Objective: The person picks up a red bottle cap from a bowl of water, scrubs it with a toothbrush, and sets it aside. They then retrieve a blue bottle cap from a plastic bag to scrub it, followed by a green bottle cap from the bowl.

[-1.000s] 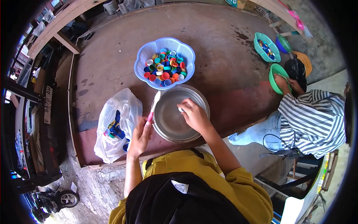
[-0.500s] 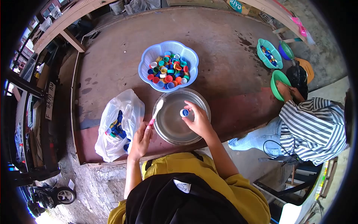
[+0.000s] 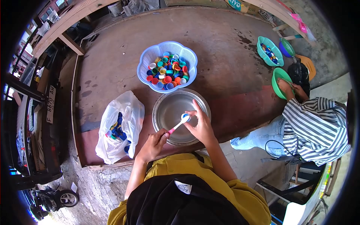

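Observation:
My left hand (image 3: 153, 145) is closed round the pink handle of a toothbrush (image 3: 177, 126), whose white head points up and to the right. Between the fingers of my right hand (image 3: 200, 125) is a blue and white bottle cap (image 3: 185, 117). The brush head meets the cap, and hides part of it. Both hands are over the near half of a round metal basin (image 3: 157, 115) that seems to hold water. Just beyond the basin stands a light blue plastic basket (image 3: 144, 60) filled with bottle caps of many colours (image 3: 169, 72).
To the left, a white plastic bag (image 3: 131, 108) holds mostly blue caps. At the right, a co-worker in a striped shirt (image 3: 318, 123) has both hands at a green bowl (image 3: 276, 80). A turquoise basket (image 3: 262, 56) with caps lies behind it on the brown table (image 3: 225, 52).
My left hand has moved right, bringing the toothbrush from the basin's left rim to the cap. My right hand still holds the cap, now with the index finger raised.

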Demonstrator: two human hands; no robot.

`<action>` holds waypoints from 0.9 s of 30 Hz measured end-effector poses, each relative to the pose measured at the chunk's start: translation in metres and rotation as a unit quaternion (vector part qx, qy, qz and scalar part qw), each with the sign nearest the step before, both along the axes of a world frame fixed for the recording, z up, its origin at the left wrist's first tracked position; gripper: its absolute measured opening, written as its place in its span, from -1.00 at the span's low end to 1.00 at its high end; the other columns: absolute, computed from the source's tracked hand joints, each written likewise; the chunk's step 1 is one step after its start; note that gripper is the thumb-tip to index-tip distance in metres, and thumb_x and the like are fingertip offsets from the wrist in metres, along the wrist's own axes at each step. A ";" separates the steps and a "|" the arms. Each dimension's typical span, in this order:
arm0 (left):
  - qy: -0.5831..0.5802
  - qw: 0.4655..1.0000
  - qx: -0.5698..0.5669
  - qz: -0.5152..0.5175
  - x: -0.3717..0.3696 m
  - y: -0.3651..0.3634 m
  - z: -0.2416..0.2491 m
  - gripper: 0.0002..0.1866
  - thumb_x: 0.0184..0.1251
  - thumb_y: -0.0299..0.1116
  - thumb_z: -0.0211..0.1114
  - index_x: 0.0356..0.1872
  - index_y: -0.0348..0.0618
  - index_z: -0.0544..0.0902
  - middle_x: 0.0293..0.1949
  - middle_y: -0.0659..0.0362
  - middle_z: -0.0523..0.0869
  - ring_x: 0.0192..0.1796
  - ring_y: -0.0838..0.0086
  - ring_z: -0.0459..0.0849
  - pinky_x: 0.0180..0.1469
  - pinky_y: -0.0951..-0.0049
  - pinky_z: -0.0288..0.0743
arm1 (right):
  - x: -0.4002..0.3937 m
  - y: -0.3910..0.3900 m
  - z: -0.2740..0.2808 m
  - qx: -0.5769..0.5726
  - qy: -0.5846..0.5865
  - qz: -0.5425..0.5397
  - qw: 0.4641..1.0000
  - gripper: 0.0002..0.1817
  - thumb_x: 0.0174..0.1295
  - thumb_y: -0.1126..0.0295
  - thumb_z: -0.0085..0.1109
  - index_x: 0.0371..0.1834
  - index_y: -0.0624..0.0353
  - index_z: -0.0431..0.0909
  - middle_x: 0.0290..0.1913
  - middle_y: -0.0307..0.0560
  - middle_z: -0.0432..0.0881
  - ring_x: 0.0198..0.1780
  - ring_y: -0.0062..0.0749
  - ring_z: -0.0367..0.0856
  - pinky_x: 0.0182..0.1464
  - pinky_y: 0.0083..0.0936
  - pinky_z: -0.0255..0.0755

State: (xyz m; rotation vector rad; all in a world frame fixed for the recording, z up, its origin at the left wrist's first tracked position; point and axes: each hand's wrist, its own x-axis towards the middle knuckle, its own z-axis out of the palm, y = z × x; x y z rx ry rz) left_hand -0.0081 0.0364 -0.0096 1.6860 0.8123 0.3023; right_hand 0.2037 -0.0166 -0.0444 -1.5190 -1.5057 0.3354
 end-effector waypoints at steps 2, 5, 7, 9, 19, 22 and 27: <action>-0.004 1.000 0.019 0.003 0.000 0.000 -0.006 -0.77 0.43 -0.31 0.01 -0.28 -0.30 0.49 -0.63 0.15 0.42 -0.55 0.51 0.36 -0.44 0.43 0.27 | -0.001 -0.001 0.003 -0.003 -0.014 -0.010 1.000 -0.04 -0.10 0.47 0.39 0.39 0.24 0.00 -0.25 -0.09 0.64 -0.25 -0.30 0.57 -0.05 -0.41 0.42; 0.003 0.996 0.081 0.042 0.000 0.003 -0.016 -0.79 0.42 -0.33 0.02 -0.26 -0.30 0.49 -0.65 0.02 0.43 -0.60 0.34 0.39 -0.45 0.35 0.29 | -0.002 -0.005 0.010 -0.019 -0.019 -0.008 1.000 -0.03 -0.09 0.46 0.38 0.40 0.25 -0.02 -0.28 -0.08 0.64 -0.28 -0.31 0.57 -0.07 -0.42 0.43; 0.029 0.989 0.107 0.102 -0.004 0.010 -0.014 -0.80 0.41 -0.34 0.04 -0.27 -0.30 0.50 -0.64 -0.02 0.46 -0.60 0.25 0.40 -0.44 0.32 0.30 | -0.002 -0.007 0.008 -0.011 0.018 -0.008 1.000 -0.02 -0.09 0.47 0.38 0.40 0.25 -0.04 -0.29 -0.08 0.63 -0.29 -0.32 0.57 -0.09 -0.43 0.44; -0.006 0.997 0.067 0.045 -0.003 0.005 -0.013 -0.81 0.40 -0.35 0.05 -0.28 -0.31 0.50 -0.62 -0.08 0.48 -0.59 0.15 0.41 -0.46 0.30 0.31 | -0.002 -0.007 0.009 -0.011 0.041 -0.008 0.999 -0.02 -0.09 0.47 0.38 0.41 0.26 -0.05 -0.29 -0.07 0.63 -0.30 -0.32 0.57 -0.10 -0.44 0.45; 0.023 0.997 0.077 0.011 0.004 -0.001 -0.013 -0.80 0.38 -0.36 0.08 -0.25 -0.33 0.50 -0.62 -0.14 0.48 -0.61 0.13 0.43 -0.48 0.30 0.32 | -0.005 -0.002 0.014 -0.034 -0.026 -0.011 0.999 0.01 -0.11 0.50 0.37 0.42 0.23 -0.09 -0.31 -0.10 0.61 -0.27 -0.30 0.56 -0.09 -0.41 0.45; 0.021 0.989 0.123 0.080 0.002 0.006 -0.011 -0.82 0.39 -0.36 0.08 -0.23 -0.31 0.51 -0.61 -0.16 0.48 -0.58 0.05 0.48 -0.46 0.27 0.34 | -0.005 -0.004 0.008 -0.048 0.000 -0.019 0.999 0.01 -0.12 0.50 0.37 0.42 0.21 -0.08 -0.29 -0.09 0.61 -0.26 -0.31 0.55 -0.08 -0.41 0.44; 0.020 0.992 0.122 0.031 0.007 -0.002 -0.020 -0.82 0.38 -0.35 0.09 -0.25 -0.29 0.51 -0.62 -0.14 0.50 -0.56 0.02 0.52 -0.51 0.27 0.34 | -0.004 -0.004 0.009 -0.045 0.001 -0.006 0.999 0.01 -0.12 0.49 0.37 0.42 0.23 -0.07 -0.27 -0.09 0.62 -0.26 -0.30 0.56 -0.06 -0.41 0.43</action>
